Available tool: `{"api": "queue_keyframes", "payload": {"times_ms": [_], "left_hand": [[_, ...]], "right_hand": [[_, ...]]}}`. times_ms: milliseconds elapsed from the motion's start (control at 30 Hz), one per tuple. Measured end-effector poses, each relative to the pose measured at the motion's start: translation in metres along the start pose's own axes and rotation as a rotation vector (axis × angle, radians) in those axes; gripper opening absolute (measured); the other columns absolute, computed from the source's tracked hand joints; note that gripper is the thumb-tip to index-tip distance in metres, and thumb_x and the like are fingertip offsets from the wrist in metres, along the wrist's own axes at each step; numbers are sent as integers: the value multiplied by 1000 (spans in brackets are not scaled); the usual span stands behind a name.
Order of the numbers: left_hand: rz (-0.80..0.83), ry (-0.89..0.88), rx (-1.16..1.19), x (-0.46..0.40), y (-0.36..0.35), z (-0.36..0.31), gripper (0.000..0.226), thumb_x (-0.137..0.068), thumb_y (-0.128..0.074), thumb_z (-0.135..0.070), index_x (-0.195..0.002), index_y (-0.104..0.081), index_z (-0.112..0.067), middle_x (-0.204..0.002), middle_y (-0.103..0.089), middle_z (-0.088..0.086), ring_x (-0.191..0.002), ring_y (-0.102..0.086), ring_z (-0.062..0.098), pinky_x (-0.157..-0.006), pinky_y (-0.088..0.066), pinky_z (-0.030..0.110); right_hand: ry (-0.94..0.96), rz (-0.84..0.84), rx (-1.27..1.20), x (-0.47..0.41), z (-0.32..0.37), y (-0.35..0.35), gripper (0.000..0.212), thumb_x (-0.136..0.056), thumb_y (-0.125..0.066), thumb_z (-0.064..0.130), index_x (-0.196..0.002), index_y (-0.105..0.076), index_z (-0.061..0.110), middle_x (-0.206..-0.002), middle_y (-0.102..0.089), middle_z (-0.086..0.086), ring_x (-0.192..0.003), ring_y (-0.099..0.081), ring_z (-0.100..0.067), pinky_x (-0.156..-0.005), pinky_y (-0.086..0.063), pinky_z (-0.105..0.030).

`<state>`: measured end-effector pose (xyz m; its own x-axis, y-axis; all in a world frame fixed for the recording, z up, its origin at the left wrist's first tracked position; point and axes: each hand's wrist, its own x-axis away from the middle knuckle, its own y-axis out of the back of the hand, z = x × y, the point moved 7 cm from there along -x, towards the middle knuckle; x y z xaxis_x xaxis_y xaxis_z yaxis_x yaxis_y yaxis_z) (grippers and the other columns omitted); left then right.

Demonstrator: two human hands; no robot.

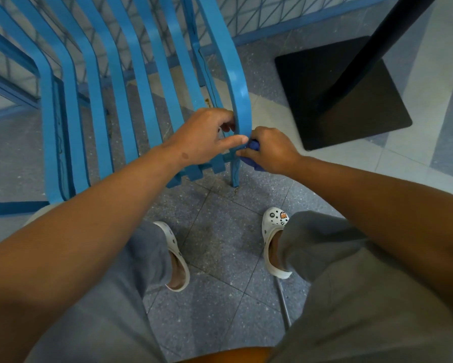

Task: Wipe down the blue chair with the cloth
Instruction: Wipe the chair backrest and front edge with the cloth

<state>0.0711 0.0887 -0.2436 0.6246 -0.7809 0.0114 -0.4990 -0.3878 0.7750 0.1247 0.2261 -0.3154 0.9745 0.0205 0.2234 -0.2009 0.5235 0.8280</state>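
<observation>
The blue chair [131, 82], made of long curved slats, stands in front of me and fills the upper left. My left hand [204, 137] grips its rightmost slat near the front edge of the seat, fingers curled round the slat and thumb laid across it. My right hand [270, 150] is just right of that slat and holds a bunched dark blue cloth [253, 148] pressed against the slat's outer side. Most of the cloth is hidden inside the fist.
A black square table base [351, 100] with a dark post stands on the floor to the right of the chair. A blue lattice railing [272, 17] runs behind. My legs in grey trousers and white clogs [274, 239] are on the grey speckled tile floor below.
</observation>
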Motion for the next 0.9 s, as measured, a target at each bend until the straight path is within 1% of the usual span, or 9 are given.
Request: {"api": "queue_keyframes", "payload": {"times_ms": [100,200,367,433,533,633,733,833,900], "left_hand": [[29,-2,-22,1,-3,3,34,-93,-65,-52,-116,-72,-28,-102,-71,-11,-91,-62,3,-78,-50,19],[43,7,-24,8,-4,9,35,-94,-63,-50,-119,-69,-27,-105,-69,-15,-93,-61,2,-78,-49,16],[96,37,-51,20,-10,16,46,-97,-63,-47,-133,-60,-19,-115,-69,-3,-102,-63,12,-91,-54,35],[104,49,-57,27,-14,18,49,-97,-62,-46,-136,-56,-18,-119,-68,1,-106,-63,16,-94,-53,38],[91,51,-51,39,-21,20,44,-97,-65,-41,-132,-60,-16,-118,-68,3,-109,-62,21,-94,-51,40],[88,-6,-135,46,-27,23,40,-96,-66,-38,-128,-63,-14,-116,-68,6,-110,-58,25,-94,-47,39],[5,-34,-218,49,-28,32,37,-94,-68,-33,-123,-65,-11,-119,-61,12,-115,-55,31,-97,-46,46],[-39,-35,-300,50,-41,38,46,-91,-70,-34,-128,-60,-8,-138,-51,18,-130,-46,37,-108,-41,51],[-7,-10,-405,50,-56,43,60,-93,-65,-43,-141,-49,-10,-155,-36,18,-145,-29,39,-118,-27,52]], "right_hand": [[28,16,20,1,2,3,33,-91,-68,49,-103,-68,18,-97,-68,-3,-87,-64,-22,-78,-55,-47],[20,50,21,-1,8,3,34,-92,-68,47,-113,-69,20,-103,-71,-3,-92,-65,-23,-83,-55,-47],[-48,97,-47,5,1,4,31,-93,-68,44,-112,-70,20,-105,-73,-1,-97,-66,-22,-87,-55,-46],[-102,33,-126,12,-5,2,23,-93,-68,39,-102,-70,18,-96,-71,0,-91,-65,-21,-82,-54,-42],[-158,-55,-179,24,-14,-5,22,-92,-70,39,-98,-69,18,-91,-67,3,-87,-62,-18,-73,-43,-28],[-188,-105,-217,34,-19,-9,23,-91,-71,42,-102,-68,21,-95,-65,5,-88,-60,-16,-75,-41,-26],[-220,-122,-260,40,-20,-18,25,-91,-70,44,-104,-66,22,-97,-65,5,-88,-59,-14,-75,-43,-26],[-278,-138,-309,45,-25,-28,18,-93,-68,40,-99,-63,23,-84,-62,11,-73,-56,-1,-63,-38,-12],[-292,-124,-347,46,-29,-39,14,-92,-67,31,-95,-62,18,-77,-60,12,-66,-56,3,-55,-36,-7]]}}
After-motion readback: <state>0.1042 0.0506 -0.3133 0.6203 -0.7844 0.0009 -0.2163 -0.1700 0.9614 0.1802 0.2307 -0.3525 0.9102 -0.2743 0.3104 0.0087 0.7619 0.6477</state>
